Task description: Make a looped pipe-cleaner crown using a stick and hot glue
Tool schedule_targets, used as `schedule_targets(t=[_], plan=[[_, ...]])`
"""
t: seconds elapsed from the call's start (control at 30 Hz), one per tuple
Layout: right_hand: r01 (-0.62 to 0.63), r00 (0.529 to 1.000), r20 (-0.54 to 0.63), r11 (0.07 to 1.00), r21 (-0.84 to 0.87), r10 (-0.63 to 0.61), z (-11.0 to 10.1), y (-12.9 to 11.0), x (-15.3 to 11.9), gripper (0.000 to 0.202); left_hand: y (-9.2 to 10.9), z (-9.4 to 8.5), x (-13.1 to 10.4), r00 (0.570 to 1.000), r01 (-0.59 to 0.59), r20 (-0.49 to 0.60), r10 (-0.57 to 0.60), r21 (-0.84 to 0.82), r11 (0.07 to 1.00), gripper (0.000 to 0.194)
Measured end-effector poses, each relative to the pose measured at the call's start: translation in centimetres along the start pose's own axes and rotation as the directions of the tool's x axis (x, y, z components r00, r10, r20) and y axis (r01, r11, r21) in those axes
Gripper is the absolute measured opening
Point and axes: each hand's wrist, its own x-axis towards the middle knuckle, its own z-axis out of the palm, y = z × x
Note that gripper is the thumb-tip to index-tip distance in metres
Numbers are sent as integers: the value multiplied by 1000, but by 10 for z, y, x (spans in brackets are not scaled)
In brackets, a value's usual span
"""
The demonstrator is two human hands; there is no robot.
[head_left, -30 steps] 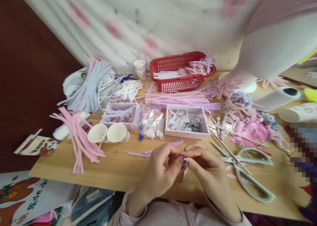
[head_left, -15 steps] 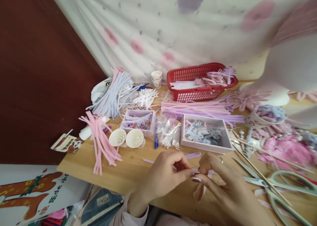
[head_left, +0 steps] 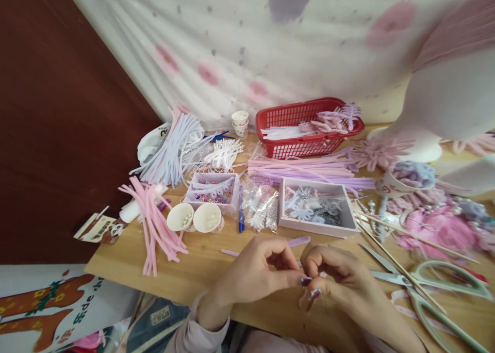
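Observation:
Above the front of the table, my left hand (head_left: 257, 273) and my right hand (head_left: 344, 278) meet at the fingertips. Both are closed in a pinch, thumbs against fingers. Whatever lies between them is small and mostly covered; only a pale bit shows by the right fingertips, and I cannot make out its kind. Just behind the hands, a lilac fuzzy strip (head_left: 299, 241) lies on the wooden table (head_left: 209, 268), partly hidden by them. Right of my right hand rest open scissors (head_left: 402, 279) with pale green handles.
Behind the hands stand a grey-white box (head_left: 350, 224) of trimmings, a bag of beads (head_left: 261, 208), a blue pen (head_left: 242, 216) and two paper cups (head_left: 209, 224). Pink pipe cleaners (head_left: 158, 229) lie left. A red basket (head_left: 297, 149) is at the back. Wooden sticks (head_left: 386, 257) cross the scissors.
My right hand has turned a little, its fingers curling closer to the left fingertips. The left hand keeps its pinch. The whole view has shifted slightly.

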Motion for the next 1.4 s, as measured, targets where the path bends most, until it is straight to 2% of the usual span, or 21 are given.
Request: schedule_targets(t=[0.1,0.3,0.37,0.47,0.53,0.57,0.6,0.63,0.67,0.7,0.73,0.77,0.8,0.9,0.93,1.03,1.1,1.2,1.3,1.4], plan=[[-3,1000,22,1000,17,3,4,-6,1,36,-3,-1,-3,998,43,51,-39,-68,997,38],[51,999,15,999,-4,-51,16,-15,3,38,4,-1,-10,998,34,51,-34,3,999,31],[82,996,26,994,71,-84,15,-11,3,37,9,-2,-13,998,44,44,-45,17,999,30],[170,985,-42,959,227,-165,4,-6,-2,33,17,-16,-24,998,63,5,-63,31,998,31],[278,952,-179,943,182,-247,-8,-5,-7,28,25,-38,-35,994,21,-108,-12,82,996,27],[319,926,-247,941,115,-284,-13,-5,-10,27,31,-53,-40,977,-20,-206,54,162,987,22],[345,899,-303,938,46,-316,-18,-5,-13,26,37,-70,-43,938,-66,-314,149,260,963,21],[355,878,-341,935,-8,-336,-22,-6,-14,25,43,-87,-44,877,-68,-418,236,379,923,24],[354,865,-364,934,-46,-345,-24,-6,-16,24,49,-104,-43,809,-24,-499,311,500,865,29],[344,859,-380,936,-71,-344,-25,-6,-16,23,55,-119,-39,767,38,-524,369,612,790,33],[330,856,-392,940,-90,-337,-24,-5,-16,22,59,-133,-31,778,124,-507,371,703,700,37],[309,857,-399,945,-105,-325,-23,-5,-16,21,62,-144,-21,824,203,-459,334,788,582,38],[297,858,-404,948,-113,-317,-21,-4,-16,23,63,-153,-10,853,223,-425,304,822,524,32],[323,817,-461,937,-132,-347,-17,-4,-19,45,55,-167,26,916,227,-339,213,878,421,18],[322,797,-489,934,-153,-355,-17,-3,-21,46,50,-169,36,928,224,-317,193,893,391,17],[222,764,-574,955,-196,-295,-21,-1,-31,14,37,-172,52,948,212,-274,164,923,321,15],[215,753,-605,966,-145,-258,-23,3,-37,27,34,-173,53,956,194,-248,160,936,293,13],[285,749,-614,958,-41,-249,-23,8,-40,30,41,-171,47,959,160,-216,181,946,282,10],[249,786,-580,968,-19,-213,-21,8,-39,36,52,-165,39,951,121,-202,234,940,319,14],[171,827,-525,979,-110,-203,-16,4,-40,45,66,-159,37,928,90,-221,299,914,396,10]])
